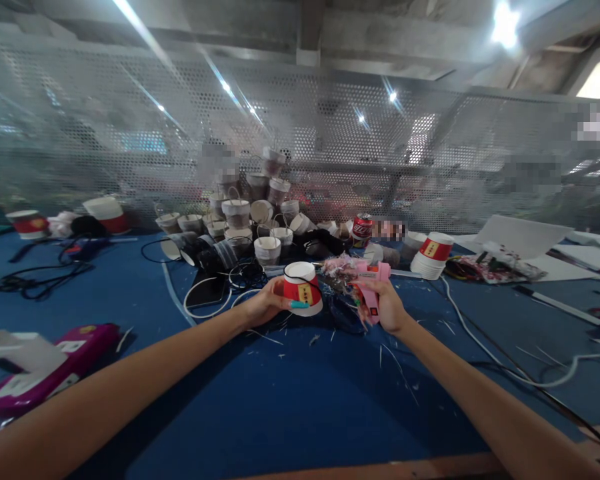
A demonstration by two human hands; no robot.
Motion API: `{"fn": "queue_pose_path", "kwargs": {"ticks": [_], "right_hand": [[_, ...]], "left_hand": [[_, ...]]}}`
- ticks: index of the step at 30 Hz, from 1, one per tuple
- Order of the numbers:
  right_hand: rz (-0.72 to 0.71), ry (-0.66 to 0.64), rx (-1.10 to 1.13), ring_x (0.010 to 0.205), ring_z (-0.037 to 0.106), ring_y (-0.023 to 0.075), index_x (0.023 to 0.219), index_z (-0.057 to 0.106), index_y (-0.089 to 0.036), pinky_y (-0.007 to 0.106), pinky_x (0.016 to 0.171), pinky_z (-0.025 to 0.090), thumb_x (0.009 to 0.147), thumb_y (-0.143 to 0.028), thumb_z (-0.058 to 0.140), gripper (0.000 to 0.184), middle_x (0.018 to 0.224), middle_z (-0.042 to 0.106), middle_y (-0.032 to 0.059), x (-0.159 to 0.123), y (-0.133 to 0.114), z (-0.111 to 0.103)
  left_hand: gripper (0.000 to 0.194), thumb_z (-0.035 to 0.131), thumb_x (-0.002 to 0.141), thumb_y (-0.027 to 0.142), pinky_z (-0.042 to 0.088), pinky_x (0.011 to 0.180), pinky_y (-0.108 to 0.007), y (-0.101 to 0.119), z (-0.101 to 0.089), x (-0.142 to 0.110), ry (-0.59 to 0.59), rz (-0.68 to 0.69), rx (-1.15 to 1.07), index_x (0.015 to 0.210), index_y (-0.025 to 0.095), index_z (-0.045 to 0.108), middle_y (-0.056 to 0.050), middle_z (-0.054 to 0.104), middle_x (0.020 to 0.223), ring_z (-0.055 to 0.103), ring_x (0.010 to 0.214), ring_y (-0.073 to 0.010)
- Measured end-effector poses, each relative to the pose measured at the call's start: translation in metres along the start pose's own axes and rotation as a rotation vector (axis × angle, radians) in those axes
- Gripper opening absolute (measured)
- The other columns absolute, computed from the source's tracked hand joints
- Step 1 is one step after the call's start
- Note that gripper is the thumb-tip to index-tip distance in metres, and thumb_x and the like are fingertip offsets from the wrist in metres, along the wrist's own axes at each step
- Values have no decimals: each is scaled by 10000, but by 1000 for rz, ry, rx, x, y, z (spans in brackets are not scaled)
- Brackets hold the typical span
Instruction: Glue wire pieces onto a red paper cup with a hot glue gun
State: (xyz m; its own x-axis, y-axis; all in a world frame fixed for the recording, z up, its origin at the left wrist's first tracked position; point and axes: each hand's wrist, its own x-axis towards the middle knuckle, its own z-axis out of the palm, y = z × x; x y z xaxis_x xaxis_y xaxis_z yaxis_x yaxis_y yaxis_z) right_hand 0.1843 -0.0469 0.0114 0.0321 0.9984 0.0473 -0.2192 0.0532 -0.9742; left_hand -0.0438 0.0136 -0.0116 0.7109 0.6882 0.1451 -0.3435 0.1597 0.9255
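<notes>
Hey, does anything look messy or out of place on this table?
Yes. The pink glue gun has ragged, stringy clumps around its front, and pale scraps litter the blue table below. Some cups in the pile lie tipped on their sides while others stand upright.

The head camera looks forward and down from close over the table (260,393), toward seemingly perforated screening (285,110).
</notes>
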Motion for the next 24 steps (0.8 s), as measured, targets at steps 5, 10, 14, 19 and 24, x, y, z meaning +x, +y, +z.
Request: {"fn": "queue_pose_path", "kwargs": {"ticks": [5, 10, 14, 19, 24], "right_hand": [[-1, -9, 16, 213, 376, 77, 501, 547, -154, 195, 214, 311, 529, -369, 556, 217, 349, 501, -34, 1, 1, -1], [-23, -44, 2, 220, 387, 81, 485, 535, -158, 193, 223, 321, 553, -373, 544, 225, 334, 481, -32, 1, 1, -2], [-39, -63, 10, 222, 375, 74, 521, 546, -160, 190, 228, 321, 555, -370, 540, 212, 347, 484, -40, 0, 0, -1], [-27, -55, -13, 214, 365, 76, 515, 540, -162, 187, 219, 297, 547, -376, 537, 217, 321, 456, -45, 0, 0, -1], [-40, -83, -36, 218, 380, 83, 498, 529, -166, 185, 216, 288, 569, -399, 529, 243, 314, 468, -30, 0, 0, -2]], "left_hand": [[537, 743, 481, 93, 447, 812, -300, 1, 2, -1, 3, -16, -1, 1003, 100, 616, -91, 697, 931, 633, 849, -203], [527, 741, 469, 80, 460, 766, -298, 1, 2, -2, 20, -18, 9, 981, 112, 620, -94, 698, 922, 633, 828, -210], [509, 734, 483, 83, 455, 767, -296, 2, 2, -2, 6, -28, 31, 978, 124, 619, -77, 697, 916, 629, 830, -206], [498, 729, 480, 86, 461, 777, -283, 1, 2, -3, -14, -30, 53, 964, 134, 625, -54, 700, 914, 629, 836, -198], [535, 705, 480, 65, 475, 753, -281, 1, 2, -3, -7, -36, 54, 1004, 130, 617, -60, 707, 907, 639, 813, -201]]}}
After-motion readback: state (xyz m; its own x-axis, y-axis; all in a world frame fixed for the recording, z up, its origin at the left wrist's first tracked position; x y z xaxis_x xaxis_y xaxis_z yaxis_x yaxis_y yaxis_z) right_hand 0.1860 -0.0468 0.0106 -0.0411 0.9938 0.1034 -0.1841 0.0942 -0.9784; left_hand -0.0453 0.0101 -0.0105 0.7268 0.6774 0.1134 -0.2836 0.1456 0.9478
